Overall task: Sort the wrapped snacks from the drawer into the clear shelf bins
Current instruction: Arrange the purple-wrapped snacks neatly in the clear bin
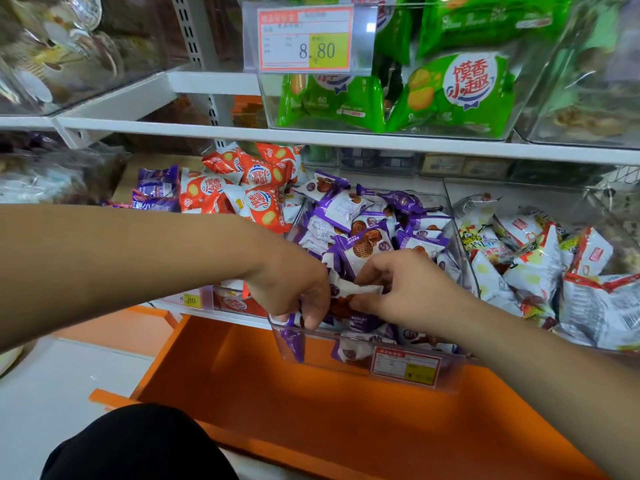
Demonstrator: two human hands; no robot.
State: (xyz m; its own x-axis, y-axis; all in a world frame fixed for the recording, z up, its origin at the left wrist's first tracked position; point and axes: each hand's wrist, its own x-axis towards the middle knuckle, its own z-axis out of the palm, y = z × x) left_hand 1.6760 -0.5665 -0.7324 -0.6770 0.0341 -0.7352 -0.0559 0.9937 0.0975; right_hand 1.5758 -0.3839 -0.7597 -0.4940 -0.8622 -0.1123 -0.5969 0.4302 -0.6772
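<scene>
Over the clear bin (322,355) on the lower shelf, both forearms reach in, wrists bent down. The left hand (294,289) has its grip clenched on purple snack packets (367,237) at the near-left corner. The right hand (412,289) pinches a white-ended packet (362,289). Fingertips are buried among wrappers. The orange drawer (311,393) sits below, partly hidden.

An orange-bordered paper price tag (304,39) with a yellow panel reading 8.80 hangs above the white metal shelf board (346,138). A white slotted metal upright (188,29) stands to its left. Pale grey floor (52,393) lies lower left.
</scene>
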